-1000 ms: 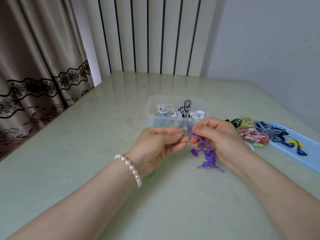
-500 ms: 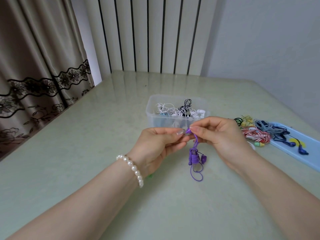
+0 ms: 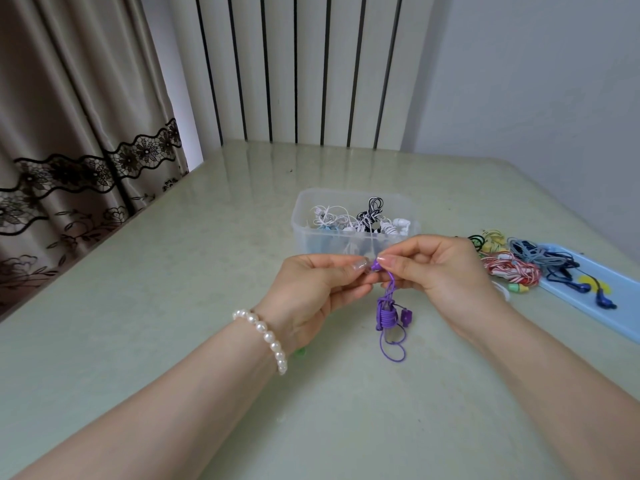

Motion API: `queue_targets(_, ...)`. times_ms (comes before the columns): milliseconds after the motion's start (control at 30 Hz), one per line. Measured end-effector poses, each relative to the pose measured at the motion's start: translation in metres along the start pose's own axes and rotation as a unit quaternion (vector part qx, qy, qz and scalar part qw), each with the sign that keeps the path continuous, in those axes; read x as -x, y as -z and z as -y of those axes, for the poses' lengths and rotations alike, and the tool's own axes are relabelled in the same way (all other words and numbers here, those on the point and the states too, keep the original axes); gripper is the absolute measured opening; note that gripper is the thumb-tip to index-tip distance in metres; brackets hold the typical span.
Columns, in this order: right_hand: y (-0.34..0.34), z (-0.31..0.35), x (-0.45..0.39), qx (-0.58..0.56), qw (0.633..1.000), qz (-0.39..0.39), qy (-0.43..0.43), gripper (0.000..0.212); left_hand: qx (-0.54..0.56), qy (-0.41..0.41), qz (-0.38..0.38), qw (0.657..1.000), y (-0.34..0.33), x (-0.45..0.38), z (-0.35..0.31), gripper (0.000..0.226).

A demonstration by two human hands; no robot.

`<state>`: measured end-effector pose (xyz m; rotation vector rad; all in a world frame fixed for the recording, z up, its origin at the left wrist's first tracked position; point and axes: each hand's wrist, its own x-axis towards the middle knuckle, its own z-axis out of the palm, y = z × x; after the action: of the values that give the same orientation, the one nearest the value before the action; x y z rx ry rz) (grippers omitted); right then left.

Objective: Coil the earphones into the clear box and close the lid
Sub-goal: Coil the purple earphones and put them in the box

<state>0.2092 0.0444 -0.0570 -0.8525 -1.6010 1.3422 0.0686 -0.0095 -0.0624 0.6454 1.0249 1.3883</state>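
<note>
Change: over the last second your purple earphones swung from a slanted, loose tangle to a tight wound bundle hanging straight down from your pinch.
Meaning: I judged this set coiled and ready to drop in.
Left hand: fingers clamped on the top loop.
Right hand: thumb and forefinger pinched the same spot, palm down.
Clear box: open, just behind your hands, mid-worktop, 3 or more sets inside.
Lid: at the right edge, under loose earphones.
</note>
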Motion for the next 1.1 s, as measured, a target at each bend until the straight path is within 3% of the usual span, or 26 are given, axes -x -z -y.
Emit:
queue_targets(700, -0.004, 0.003, 0.001, 0.054, 0.998, -0.022, -0.006, 0.016, -0.022, 0.021, 0.007, 1.0, 0.0, 0.001, -0.002, 0.01)
queue_targets(1100, -0.012, 0.0, 0.003, 0.192, 0.976, -0.088, 0.052, 0.025, -0.017, 0.013, 0.007, 1.0, -0.002, 0.002, -0.002, 0.011)
